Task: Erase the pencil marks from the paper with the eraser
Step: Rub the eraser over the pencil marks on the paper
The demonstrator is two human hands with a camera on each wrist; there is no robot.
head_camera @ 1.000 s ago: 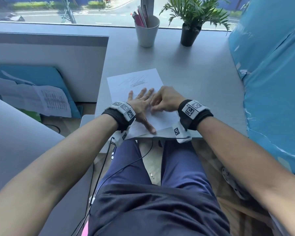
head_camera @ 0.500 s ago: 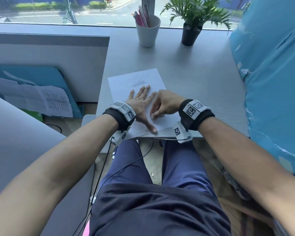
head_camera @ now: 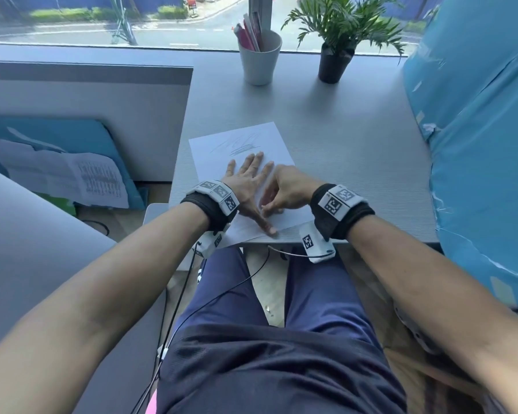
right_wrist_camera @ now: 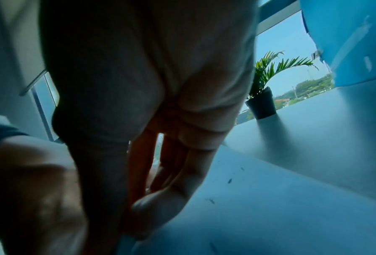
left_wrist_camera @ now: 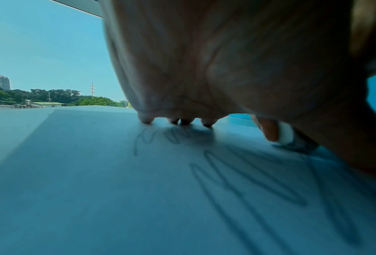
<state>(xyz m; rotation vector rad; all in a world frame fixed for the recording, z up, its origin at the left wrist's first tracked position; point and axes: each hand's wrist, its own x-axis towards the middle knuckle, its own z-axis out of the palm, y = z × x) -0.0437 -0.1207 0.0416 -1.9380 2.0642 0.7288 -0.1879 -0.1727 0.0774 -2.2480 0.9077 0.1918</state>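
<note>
Left hand (head_camera: 245, 182) lies flat, fingers straight, on the paper (head_camera: 219, 150); right hand (head_camera: 284, 191) pinches the eraser (left_wrist_camera: 286, 132).

White paper (head_camera: 269, 138) with grey pencil marks (head_camera: 240, 146) – on a grey bench (head_camera: 356, 150). White eraser (left_wrist_camera: 286, 132); black pot (head_camera: 334, 65), green plant (head_camera: 341, 22) – pale cup (head_camera: 259, 61).

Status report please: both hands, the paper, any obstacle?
Left hand flat, pressing paper down. Right hand pinching eraser on the sheet. Pencil marks remain beyond left fingertips. No obstacle seen.
</note>
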